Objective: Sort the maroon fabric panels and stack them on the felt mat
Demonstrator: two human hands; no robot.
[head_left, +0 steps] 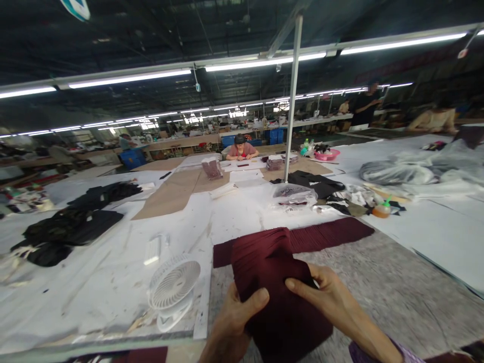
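The left hand [236,315] is closed on the lower edge of a maroon pleated fabric piece [272,282], thumb pressed on top. The right hand [321,292] is pinching the same fabric from the right. The fabric is draped on the grey table [397,287], over a flat maroon strip [328,234]. A white fan [172,290] is seen just left.

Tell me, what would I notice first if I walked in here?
Probably the dark red pleated cloth right in front, gripped by the left hand and the right hand. Just left of it sits a small white fan on the big white table. Black cloth lies heaped further left.
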